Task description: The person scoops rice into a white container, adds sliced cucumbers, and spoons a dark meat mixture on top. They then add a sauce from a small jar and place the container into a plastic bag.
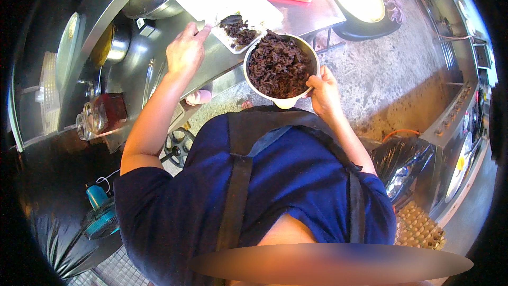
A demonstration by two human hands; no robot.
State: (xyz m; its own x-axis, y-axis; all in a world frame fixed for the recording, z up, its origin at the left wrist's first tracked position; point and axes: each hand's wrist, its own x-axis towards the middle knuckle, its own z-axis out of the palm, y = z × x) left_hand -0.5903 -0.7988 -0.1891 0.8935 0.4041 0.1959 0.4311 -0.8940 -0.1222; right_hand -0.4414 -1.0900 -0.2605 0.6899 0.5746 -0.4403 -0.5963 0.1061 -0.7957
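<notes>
Left hand around spoon, its long axis crosswise, tip rightward.

Upper centre, right hand grips a bowl of dark shreds; left hand works a spoon at the tray!

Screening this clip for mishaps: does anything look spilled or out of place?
Possibly the floor: right of the pot it is speckled with dark spots, though whether those are splashes or old stains I can't tell. Nothing else stands out.
</notes>
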